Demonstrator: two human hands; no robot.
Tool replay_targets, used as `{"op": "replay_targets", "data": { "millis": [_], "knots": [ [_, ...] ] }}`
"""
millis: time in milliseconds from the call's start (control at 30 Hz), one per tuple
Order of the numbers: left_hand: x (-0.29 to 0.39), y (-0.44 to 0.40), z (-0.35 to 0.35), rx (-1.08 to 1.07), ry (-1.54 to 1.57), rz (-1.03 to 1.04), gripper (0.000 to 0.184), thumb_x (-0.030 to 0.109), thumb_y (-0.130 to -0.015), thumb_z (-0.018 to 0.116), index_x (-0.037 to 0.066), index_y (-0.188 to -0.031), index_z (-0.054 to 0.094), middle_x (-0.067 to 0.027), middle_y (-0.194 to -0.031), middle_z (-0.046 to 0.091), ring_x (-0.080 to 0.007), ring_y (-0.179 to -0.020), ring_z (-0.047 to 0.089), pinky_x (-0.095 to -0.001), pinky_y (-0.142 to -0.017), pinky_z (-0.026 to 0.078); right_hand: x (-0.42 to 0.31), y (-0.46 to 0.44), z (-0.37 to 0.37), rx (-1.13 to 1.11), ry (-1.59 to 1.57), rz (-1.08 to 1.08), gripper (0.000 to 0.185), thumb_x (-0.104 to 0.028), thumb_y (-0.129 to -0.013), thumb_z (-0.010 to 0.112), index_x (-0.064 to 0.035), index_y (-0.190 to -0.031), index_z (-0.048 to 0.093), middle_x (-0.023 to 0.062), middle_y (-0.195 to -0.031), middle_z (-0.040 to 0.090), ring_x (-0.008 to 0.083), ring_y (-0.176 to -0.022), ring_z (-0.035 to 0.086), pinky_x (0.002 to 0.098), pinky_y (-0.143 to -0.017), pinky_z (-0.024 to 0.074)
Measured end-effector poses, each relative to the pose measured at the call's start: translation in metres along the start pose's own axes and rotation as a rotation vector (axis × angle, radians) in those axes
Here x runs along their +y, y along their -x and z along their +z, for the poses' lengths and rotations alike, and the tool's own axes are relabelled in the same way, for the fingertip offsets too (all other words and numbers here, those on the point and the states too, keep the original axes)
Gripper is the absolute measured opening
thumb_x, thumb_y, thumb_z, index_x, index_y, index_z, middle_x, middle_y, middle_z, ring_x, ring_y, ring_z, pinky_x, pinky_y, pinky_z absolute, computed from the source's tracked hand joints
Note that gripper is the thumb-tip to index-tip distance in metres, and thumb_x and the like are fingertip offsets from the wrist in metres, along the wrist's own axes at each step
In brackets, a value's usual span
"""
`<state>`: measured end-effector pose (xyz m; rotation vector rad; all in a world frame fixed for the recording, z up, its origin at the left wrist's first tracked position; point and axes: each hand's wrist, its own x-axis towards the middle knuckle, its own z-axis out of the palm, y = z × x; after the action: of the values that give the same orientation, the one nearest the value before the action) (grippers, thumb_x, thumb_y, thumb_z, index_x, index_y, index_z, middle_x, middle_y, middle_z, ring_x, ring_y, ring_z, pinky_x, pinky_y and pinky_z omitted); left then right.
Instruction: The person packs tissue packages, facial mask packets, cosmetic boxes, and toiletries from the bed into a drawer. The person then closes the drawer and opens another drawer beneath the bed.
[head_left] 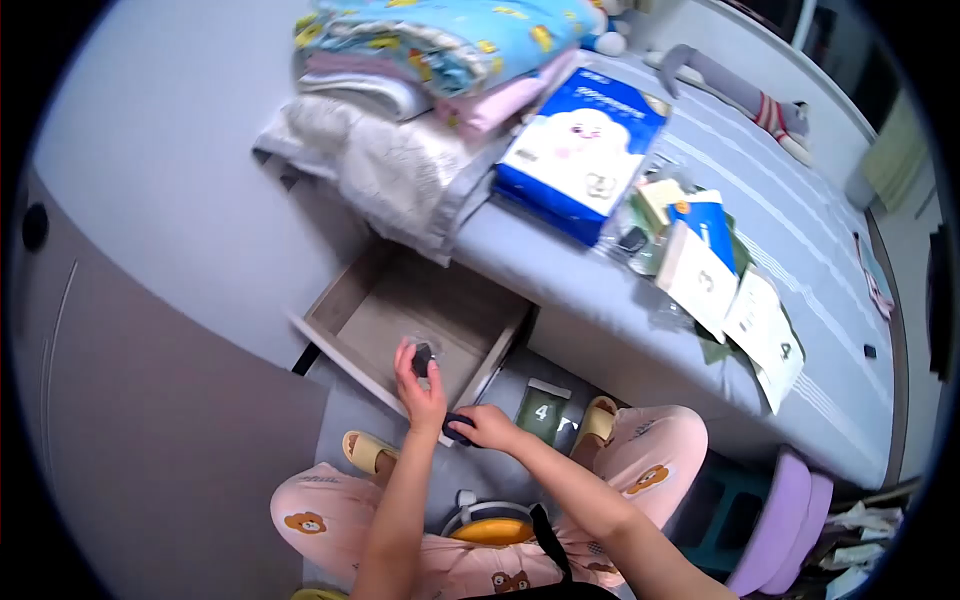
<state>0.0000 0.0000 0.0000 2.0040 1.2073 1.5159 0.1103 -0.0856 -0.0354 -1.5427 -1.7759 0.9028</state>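
My left hand (421, 397) is closed around a small dark object in clear plastic (423, 358), held over the front of an open drawer (395, 300). My right hand (489, 428) grips a short dark blue-black object (459, 428) beside the drawer's front corner, close to my left wrist. What kind of thing either object is, I cannot make out. The drawer has pale wood-look sides and is pulled out from under the bed. On the floor to the right of it lies a green packet marked 4 (543, 412).
On the bed (800, 250) are folded bedding (440, 45), a blue-and-white package (585, 150), opened packets marked 3 and 4 (765, 335), and a striped plush toy (745, 95). Purple-and-teal plastic furniture (780, 525) stands at lower right. A yellow-topped stool (490, 530) is between my legs.
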Motion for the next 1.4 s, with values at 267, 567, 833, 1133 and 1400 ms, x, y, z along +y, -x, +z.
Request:
{"op": "replay_targets", "data": {
  "millis": [267,567,833,1133,1400],
  "knots": [
    [0.143,-0.034,0.106,-0.165,0.275,0.294,0.032,0.001,-0.071,0.067,0.007,-0.100,0.056,-0.0140,-0.112,0.048,-0.0270,-0.100,0.053,-0.0336,-0.082,0.046,0.004,0.087,-0.134,1.051,-0.803,0.338,0.034,-0.015,-0.083,0.059,0.0059,-0.109,0.055,0.0074,-0.093,0.062,0.0125,-0.085,0.056,0.0249,-0.078,0.0446],
    [0.237,-0.089,0.201,-0.032,0.216,0.687,0.025,0.002,-0.063,0.069,0.009,-0.084,0.057,-0.0061,-0.093,0.058,-0.0273,-0.087,0.053,-0.0391,-0.076,0.042,-0.026,0.158,-0.240,1.498,-0.558,0.094,0.034,-0.009,-0.087,0.052,0.0050,-0.118,0.049,0.0082,-0.106,0.058,0.0140,-0.097,0.052,0.0261,-0.088,0.0395],
    [0.253,-0.121,0.265,-0.412,-0.062,0.322,0.035,0.015,-0.083,0.055,0.004,-0.116,0.050,-0.0169,-0.121,0.046,-0.0357,-0.109,0.043,-0.0419,-0.090,0.038,-0.006,0.165,-0.289,1.620,-0.654,0.115,0.039,-0.012,-0.089,0.050,0.0041,-0.124,0.044,0.0098,-0.116,0.052,0.0150,-0.105,0.048,0.0253,-0.093,0.0356],
    [0.237,-0.071,0.218,-0.165,0.109,0.508,0.027,0.009,-0.080,0.056,0.003,-0.107,0.056,-0.0175,-0.121,0.045,-0.0360,-0.113,0.041,-0.0423,-0.096,0.032,0.013,0.157,-0.315,1.600,-0.513,0.104,0.052,-0.011,-0.087,0.051,0.0026,-0.133,0.030,0.0178,-0.127,0.043,0.0214,-0.114,0.044,0.0302,-0.097,0.0327],
    [0.167,-0.144,0.232,0.006,0.874,-0.957,0.062,0.033,-0.079,0.068,0.002,-0.124,0.040,-0.0104,-0.122,0.047,-0.0257,-0.106,0.050,-0.0380,-0.086,0.043,0.019,0.130,-0.342,1.538,0.608,0.580,0.082,-0.019,-0.074,0.064,0.0044,-0.137,0.018,0.0267,-0.142,0.019,0.0406,-0.131,0.019,0.0476,-0.106,0.0172]
  ]
}}
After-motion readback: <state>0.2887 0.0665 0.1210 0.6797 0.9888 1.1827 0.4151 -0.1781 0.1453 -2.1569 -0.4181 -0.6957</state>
